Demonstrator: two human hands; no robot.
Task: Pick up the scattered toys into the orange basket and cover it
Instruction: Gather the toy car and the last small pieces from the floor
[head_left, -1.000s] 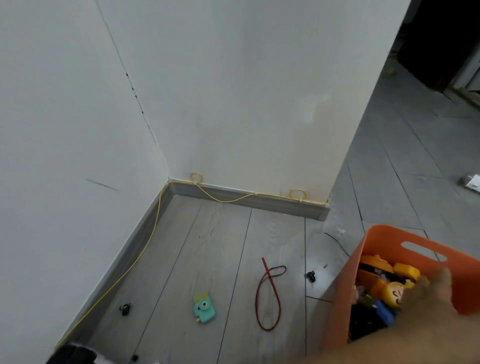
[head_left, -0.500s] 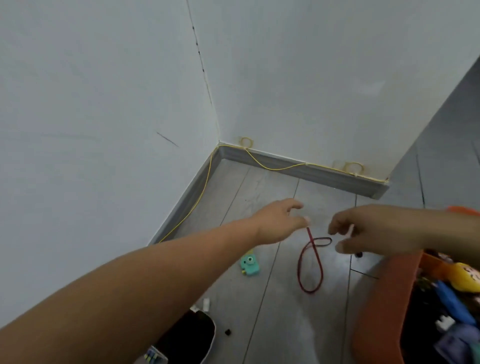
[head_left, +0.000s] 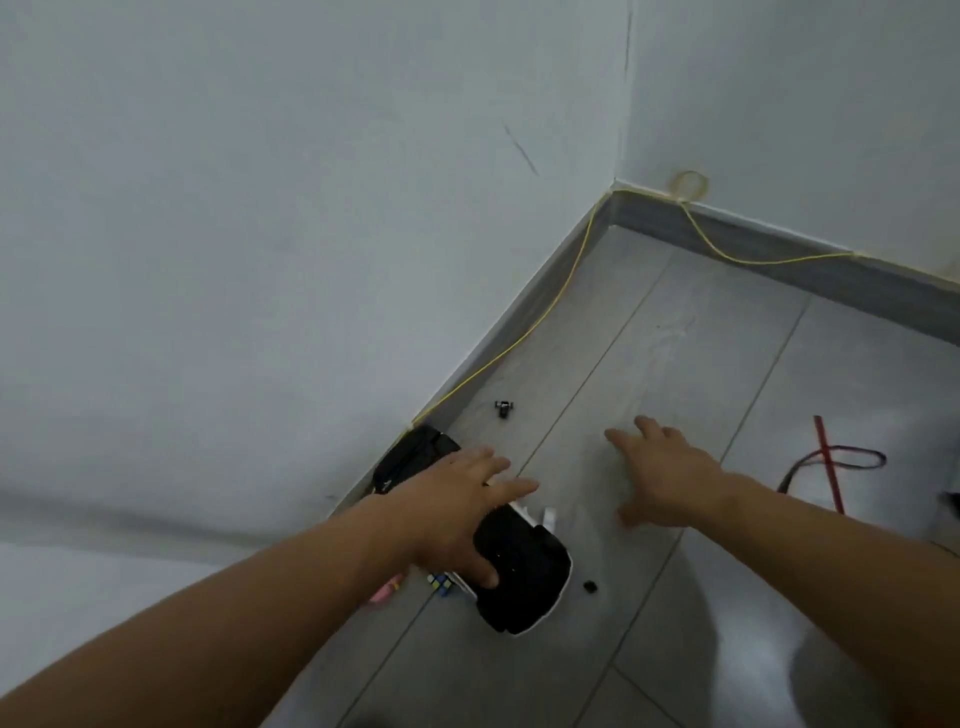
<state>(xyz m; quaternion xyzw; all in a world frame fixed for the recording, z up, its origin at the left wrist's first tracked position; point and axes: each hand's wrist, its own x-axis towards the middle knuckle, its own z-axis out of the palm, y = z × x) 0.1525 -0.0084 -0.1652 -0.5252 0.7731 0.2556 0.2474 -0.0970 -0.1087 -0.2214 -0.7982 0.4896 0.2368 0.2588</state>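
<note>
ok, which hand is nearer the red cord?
Right. The right hand is just left of the red cord; the left hand is farther left, resting on the black toy.

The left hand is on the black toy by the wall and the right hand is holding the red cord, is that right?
Not quite. The head view shows the left hand on the black toy, but the right hand holds nothing, its fingers spread over the floor; the red cord lies apart, to its right.
</note>
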